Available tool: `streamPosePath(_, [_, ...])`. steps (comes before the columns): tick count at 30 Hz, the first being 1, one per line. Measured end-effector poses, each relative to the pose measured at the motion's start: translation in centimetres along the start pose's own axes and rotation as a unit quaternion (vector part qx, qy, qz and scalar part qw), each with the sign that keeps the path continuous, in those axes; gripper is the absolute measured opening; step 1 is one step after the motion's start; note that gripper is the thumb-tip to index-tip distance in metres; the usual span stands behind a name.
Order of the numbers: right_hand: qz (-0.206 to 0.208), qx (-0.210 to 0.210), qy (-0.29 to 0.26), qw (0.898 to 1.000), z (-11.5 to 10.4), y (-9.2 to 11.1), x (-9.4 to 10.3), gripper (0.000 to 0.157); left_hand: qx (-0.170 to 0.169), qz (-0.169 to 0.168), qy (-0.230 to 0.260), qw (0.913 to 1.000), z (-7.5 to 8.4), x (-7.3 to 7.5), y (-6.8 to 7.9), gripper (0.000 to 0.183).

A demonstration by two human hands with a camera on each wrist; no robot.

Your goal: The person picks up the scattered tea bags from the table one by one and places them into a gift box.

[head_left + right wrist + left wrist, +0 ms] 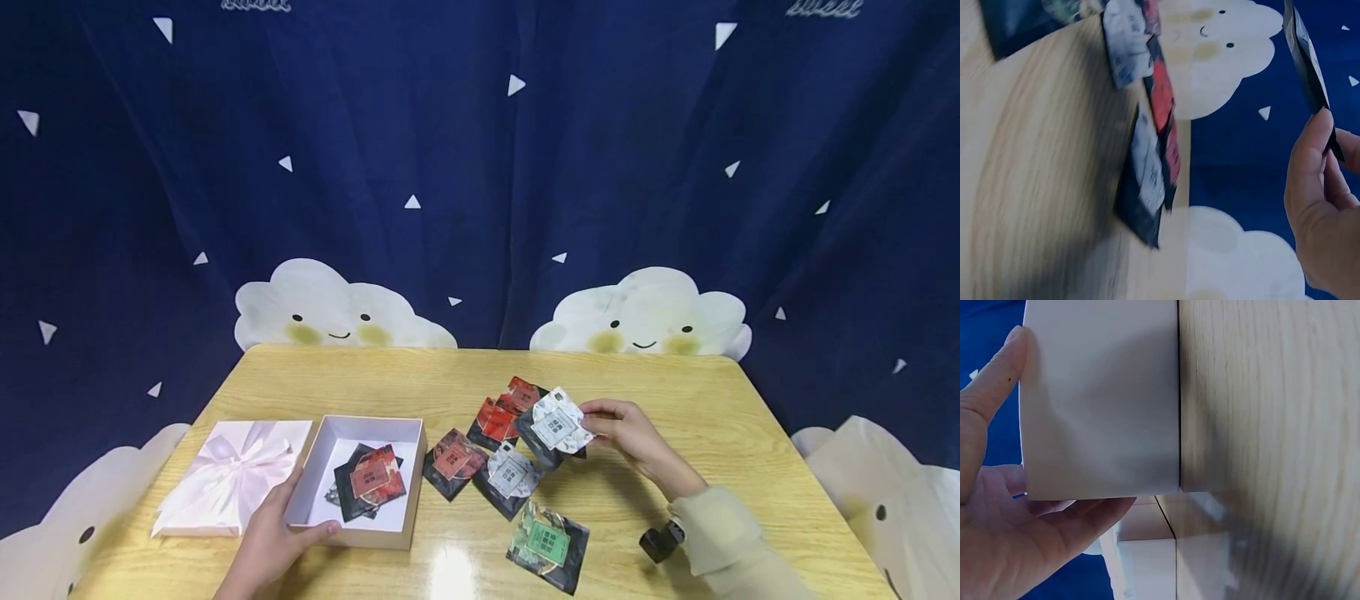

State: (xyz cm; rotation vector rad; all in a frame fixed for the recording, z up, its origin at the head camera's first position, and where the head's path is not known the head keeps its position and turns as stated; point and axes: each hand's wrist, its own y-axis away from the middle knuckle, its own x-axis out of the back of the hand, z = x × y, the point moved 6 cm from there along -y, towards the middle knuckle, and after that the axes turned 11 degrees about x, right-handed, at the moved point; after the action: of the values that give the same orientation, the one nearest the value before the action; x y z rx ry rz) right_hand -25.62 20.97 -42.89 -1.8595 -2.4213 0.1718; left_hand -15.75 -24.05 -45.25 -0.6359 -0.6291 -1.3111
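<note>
My left hand [270, 533] grips the near left corner of an open pale pink box [416, 500], thumb at the front and fingers along the left side. In the box, a red-and-black sachet [372, 477] lies over other dark sachets, mostly hidden. My right hand [633, 433] pinches a white-and-black sachet [558, 421] by its edge; the right wrist view shows this sachet [1309, 69] raised above the table. Below it lie a white-labelled sachet [508, 477], red sachets [497, 422] and a brownish-red sachet [453, 462]. Nearer lies a green-labelled sachet [549, 543].
A pale pink box lid [225, 479] with a ribbon bow lies left of the box. A small black device [662, 542] is at my right wrist. Behind the wooden table [675, 383] hangs a dark blue curtain [480, 167] with clouds and triangles.
</note>
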Motion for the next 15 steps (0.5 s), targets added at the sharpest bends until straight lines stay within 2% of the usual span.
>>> streamPosePath(8, [-0.005, 0.011, -0.02, 1.0, -0.8, -1.7, -2.1, 0.032, -0.009, 0.011, 0.0, 0.9999, 0.0, 0.0, -0.1, 0.097])
streamPosePath(15, [0.007, 0.014, -0.047, 0.999, -1.4, -3.1, -3.8, 0.021, -0.01, 0.013, 0.0, 0.9999, 0.1, 0.0, -0.1, 0.098])
